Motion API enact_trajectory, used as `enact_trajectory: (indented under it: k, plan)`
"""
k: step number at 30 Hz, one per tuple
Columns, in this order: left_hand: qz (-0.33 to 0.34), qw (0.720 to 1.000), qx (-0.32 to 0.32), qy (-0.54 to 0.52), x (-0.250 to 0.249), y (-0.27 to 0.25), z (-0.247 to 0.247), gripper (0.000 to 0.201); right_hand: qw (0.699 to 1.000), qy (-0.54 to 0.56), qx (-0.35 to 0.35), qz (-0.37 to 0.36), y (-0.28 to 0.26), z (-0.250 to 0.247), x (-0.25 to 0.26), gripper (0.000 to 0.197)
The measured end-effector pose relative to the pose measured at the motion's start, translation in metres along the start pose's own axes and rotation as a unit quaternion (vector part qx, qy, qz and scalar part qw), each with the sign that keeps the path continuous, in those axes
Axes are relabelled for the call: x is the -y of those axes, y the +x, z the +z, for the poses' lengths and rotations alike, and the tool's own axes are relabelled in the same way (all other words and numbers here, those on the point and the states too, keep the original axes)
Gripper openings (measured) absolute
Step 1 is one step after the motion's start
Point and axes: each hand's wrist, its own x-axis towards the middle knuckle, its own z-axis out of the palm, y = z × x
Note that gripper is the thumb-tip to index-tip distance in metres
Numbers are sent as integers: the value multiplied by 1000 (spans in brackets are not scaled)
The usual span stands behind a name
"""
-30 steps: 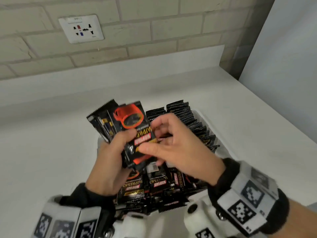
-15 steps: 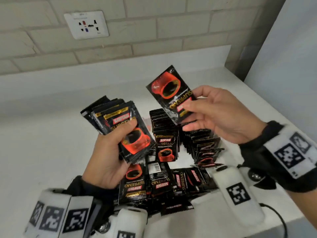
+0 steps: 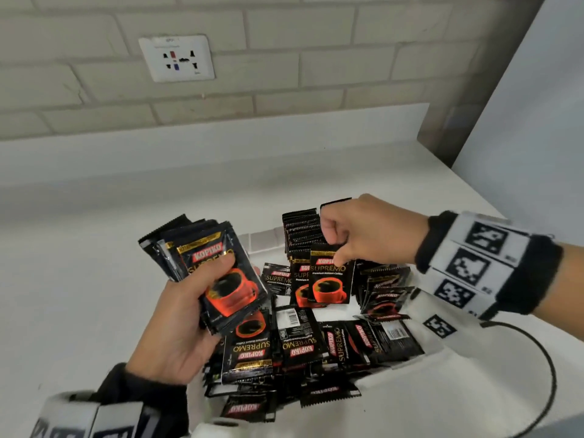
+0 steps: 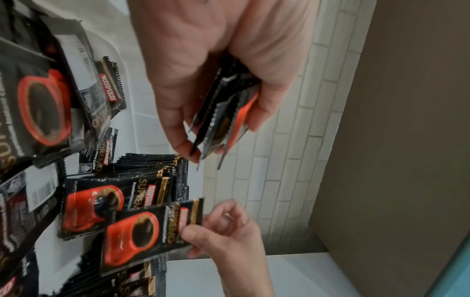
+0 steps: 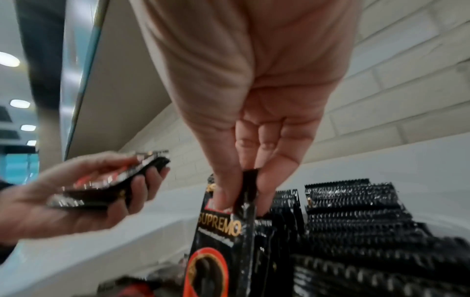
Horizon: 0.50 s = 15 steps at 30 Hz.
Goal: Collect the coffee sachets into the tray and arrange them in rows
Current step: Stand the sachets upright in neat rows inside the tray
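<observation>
My left hand [image 3: 186, 314] grips a fanned stack of black coffee sachets [image 3: 218, 273] above the tray's left side; the same stack [image 4: 223, 112] shows edge-on in the left wrist view. My right hand [image 3: 344, 245] pinches the top edge of a single sachet [image 3: 330, 276] with a red cup print, held upright at the near end of an upright row of sachets [image 3: 300, 229] in the white tray [image 3: 262, 240]. The right wrist view has the pinched sachet [image 5: 223, 231] beside the packed rows [image 5: 356, 211]. Loose sachets [image 3: 303, 339] lie flat at the tray's near end.
The tray sits on a white counter [image 3: 79, 279] against a brick wall with a socket plate [image 3: 177, 58]. A grey panel [image 3: 531, 105] bounds the counter on the right. A black cable [image 3: 537, 374] loops at the near right edge.
My right hand took one sachet off the left hand's stack, lifted it, then brought it down to the near end of an upright row. The left hand kept its stack.
</observation>
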Motion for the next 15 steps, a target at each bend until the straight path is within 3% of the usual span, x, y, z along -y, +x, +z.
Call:
enact_trajectory:
  k: [5, 9, 11, 15]
  plan:
    - [-35, 999, -8, 0, 6, 0, -1, 12, 991, -100, 77, -49, 16, 13, 5, 11]
    - [-48, 999, -7, 7, 8, 2, 0, 10, 974, -163, 142, -69, 14, 16, 9, 31]
    - [-50, 999, -2, 2, 9, 3, 0, 6, 967, -193, 148, -75, 12, 16, 9, 35]
    - [-49, 999, 0, 4, 10, 5, 1, 18, 964, -208, 138, -94, 11, 14, 4, 36]
